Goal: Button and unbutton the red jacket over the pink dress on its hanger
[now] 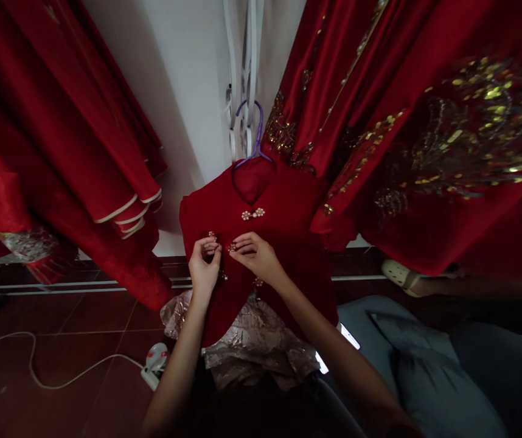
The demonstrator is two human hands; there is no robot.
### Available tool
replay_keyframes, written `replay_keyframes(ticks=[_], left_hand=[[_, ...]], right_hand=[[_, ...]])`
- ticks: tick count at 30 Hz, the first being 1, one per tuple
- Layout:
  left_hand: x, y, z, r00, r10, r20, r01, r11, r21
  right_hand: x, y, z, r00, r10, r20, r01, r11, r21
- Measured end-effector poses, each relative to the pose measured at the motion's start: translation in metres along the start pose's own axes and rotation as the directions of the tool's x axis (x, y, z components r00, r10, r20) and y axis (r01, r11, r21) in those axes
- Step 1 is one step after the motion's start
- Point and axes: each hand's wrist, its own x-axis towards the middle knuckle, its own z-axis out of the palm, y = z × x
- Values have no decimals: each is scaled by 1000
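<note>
One red vest (297,213) on purple hanger (259,137), front open below top clasp (252,214). My right hand (261,260) pinches beaded piece (232,247); left hand (203,267) curls opposite, grip I cannot tell. Best hold edges level, cloth slack.

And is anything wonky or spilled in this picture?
Yes, a bit: the red vest is fastened at its top clasp, but lower clasp halves sit apart, so its front gapes. Also, a white cord trails loosely over the tiled floor, which looks untidy. I can't see any spill or damage.
</note>
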Motion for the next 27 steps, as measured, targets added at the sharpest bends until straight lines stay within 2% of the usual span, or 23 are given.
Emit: replay_keyframes(ticks=[4,8,13,18,24,27], left_hand=[[0,1,1,997,-72,-23,71,996,-54],[3,0,0,990,-131,-45,124,982,-144],[6,-1,-1,984,-177,-17,169,958,-231],[9,1,-3,976,-219,10,214,940,-266],[11,6,-5,979,-203,-20,188,935,-299],[12,5,-4,978,-210,1,202,938,-281]], right_hand=[[8,4,8,996,-52,-79,41,990,-134],[9,6,9,991,-64,-116,52,993,-110],[13,3,13,992,-77,-97,73,996,-50],[25,-3,20,991,-82,-104,74,994,-86],[29,-1,22,992,-102,-71,95,990,-106],[28,2,21,992,-112,-57,107,991,-82]])
